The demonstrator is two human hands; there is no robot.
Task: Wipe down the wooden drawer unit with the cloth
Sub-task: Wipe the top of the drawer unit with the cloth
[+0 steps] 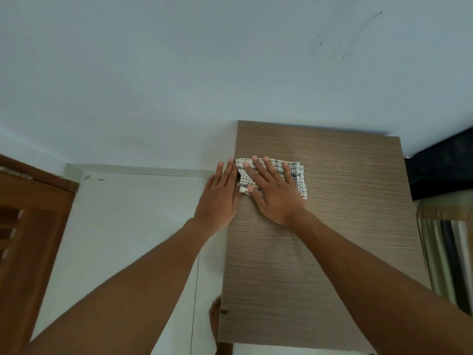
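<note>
Cloth position on drawer unit top

The checked cloth [277, 175] lies flat near the left edge of the wooden drawer unit [332, 226]. The right hand [275, 193] presses it, fingers spread flat, gripping nothing. The left hand [220, 198] rests flat, fingers together, touching the cloth's left edge.
</note>
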